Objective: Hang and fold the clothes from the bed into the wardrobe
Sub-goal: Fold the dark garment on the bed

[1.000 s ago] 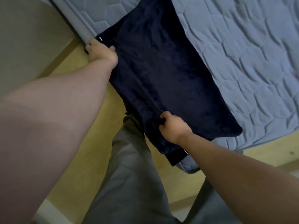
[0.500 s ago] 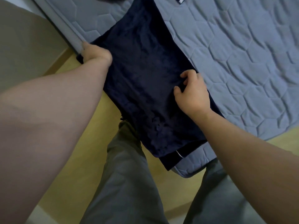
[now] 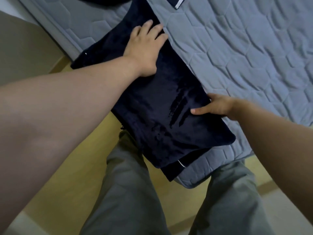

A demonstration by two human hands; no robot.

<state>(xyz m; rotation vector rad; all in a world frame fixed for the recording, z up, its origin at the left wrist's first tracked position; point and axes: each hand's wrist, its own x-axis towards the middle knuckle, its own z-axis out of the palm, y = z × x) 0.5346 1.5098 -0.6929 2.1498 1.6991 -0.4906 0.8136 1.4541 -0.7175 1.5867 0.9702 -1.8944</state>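
The folded dark navy plush garment [image 3: 152,112] lies along the near edge of the grey-blue quilted mattress [image 3: 245,56], overhanging its corner. The left hand [image 3: 145,46] presses flat on its far end, fingers spread. The right hand [image 3: 215,106] pinches its right edge, thumb on top.

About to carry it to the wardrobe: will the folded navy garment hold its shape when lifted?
Probably not: the navy garment sags over the bed edge, so it is likely floppy and needs support underneath. Brush streaks in its nap suggest plush, grippy fabric, unlikely to slip.
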